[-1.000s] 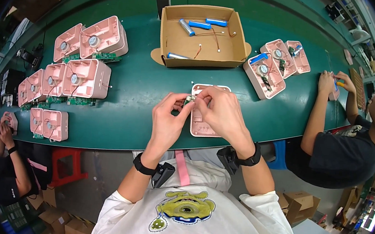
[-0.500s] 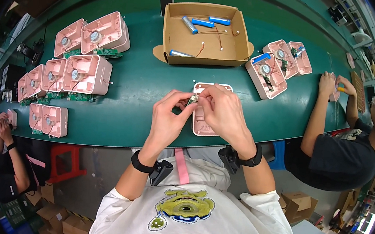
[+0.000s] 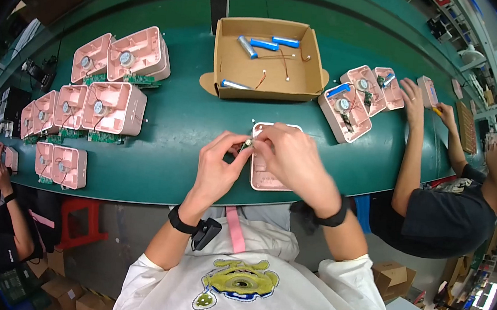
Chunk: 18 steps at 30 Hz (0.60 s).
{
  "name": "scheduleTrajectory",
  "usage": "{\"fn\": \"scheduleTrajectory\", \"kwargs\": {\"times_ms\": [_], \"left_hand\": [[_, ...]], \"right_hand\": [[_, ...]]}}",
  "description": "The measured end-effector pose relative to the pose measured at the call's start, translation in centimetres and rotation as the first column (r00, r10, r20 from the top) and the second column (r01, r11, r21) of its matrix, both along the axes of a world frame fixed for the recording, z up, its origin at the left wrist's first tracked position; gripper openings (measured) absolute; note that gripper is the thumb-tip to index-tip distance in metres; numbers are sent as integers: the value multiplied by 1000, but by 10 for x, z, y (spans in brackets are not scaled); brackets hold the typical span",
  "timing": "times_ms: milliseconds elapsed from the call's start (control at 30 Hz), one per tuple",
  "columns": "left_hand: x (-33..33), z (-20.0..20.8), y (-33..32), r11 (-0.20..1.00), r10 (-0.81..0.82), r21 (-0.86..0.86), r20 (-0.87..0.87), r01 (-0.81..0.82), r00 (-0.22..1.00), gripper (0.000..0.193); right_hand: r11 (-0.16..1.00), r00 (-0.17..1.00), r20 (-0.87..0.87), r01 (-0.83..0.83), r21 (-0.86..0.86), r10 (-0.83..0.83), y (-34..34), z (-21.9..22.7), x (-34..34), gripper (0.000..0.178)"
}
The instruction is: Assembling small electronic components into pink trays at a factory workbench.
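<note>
In front of me, over the near side of the bench, my left hand point(image 3: 218, 163) pinches a small green circuit board point(image 3: 247, 145) with a pale connector on it. My right hand point(image 3: 291, 159) is closed at the same spot, its thumb and forefinger pressed together against the connector end. Whatever lies between those right fingertips is too small and covered to name. Beneath my hands a pink plastic housing point(image 3: 267, 182) lies with its inside facing up, largely hidden by the right hand.
Beyond my hands stands a cardboard tray point(image 3: 267, 95) with several blue batteries point(image 3: 264, 45). Pink housings point(image 3: 113, 113) with speakers and boards fill the left side; more housings point(image 3: 344, 117) sit at right. A co-worker's hand point(image 3: 412, 102) reaches near those. Another person sits far left.
The view has tilted, so the bench appears a little lower. My hands stay together at the board, the right one blurred at the wrist. The right-hand co-worker has reached toward the pink housings.
</note>
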<state>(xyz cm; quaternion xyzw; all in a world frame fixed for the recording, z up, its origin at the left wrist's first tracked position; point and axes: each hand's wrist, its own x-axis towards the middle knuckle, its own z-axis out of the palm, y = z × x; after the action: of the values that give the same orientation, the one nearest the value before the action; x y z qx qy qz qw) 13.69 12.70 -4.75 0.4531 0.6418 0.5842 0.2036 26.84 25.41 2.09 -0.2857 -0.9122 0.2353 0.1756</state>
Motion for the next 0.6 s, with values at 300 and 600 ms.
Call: {"fn": "scheduleTrajectory", "kwargs": {"times_ms": [300, 600], "left_hand": [[8, -11, 0, 999, 16, -41, 202, -8, 979, 23], [0, -11, -5, 995, -44, -78, 234, 64, 971, 24]], "right_hand": [[956, 932, 358, -160, 247, 64, 127, 31, -67, 26], [685, 998, -25, -54, -727, 52, 119, 22, -88, 30]]}}
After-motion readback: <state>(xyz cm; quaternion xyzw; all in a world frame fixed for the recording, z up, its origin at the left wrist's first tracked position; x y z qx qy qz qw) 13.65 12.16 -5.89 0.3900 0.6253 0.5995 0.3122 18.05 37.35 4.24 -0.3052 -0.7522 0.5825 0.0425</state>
